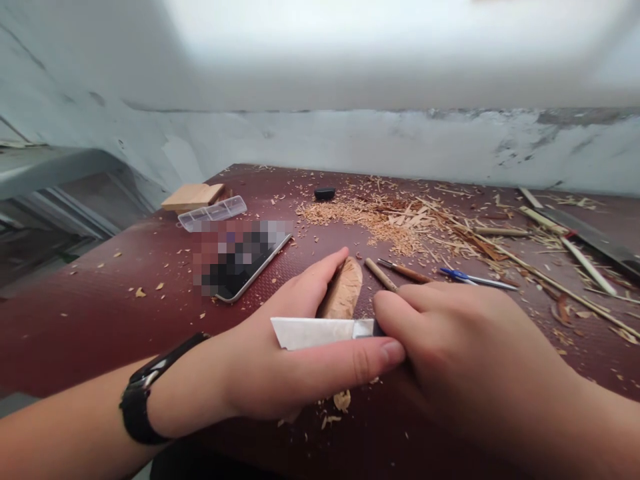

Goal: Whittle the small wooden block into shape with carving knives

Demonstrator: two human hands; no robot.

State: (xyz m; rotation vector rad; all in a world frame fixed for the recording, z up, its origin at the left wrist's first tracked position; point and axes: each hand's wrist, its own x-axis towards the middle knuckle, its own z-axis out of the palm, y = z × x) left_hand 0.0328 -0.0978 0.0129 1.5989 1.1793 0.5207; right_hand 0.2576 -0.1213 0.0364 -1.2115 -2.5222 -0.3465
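Observation:
My left hand [290,360] grips a pale wooden piece [344,290] that rests on the dark red table [100,300]; its forefinger lies along the wood and its thumb presses the back of a knife blade [320,332]. My right hand [465,360] is closed round the knife's handle, which is hidden in the fist. The blade lies across the wood, pointing left. A black watch [145,400] sits on my left wrist.
A phone [240,257] lies left of centre, with a clear plastic box [214,213] and wooden blocks [193,196] behind it. Shavings and sawdust [390,223] cover the right half. Carving tools [400,270], a blue pen [475,279], sticks and a saw [595,237] lie at the right.

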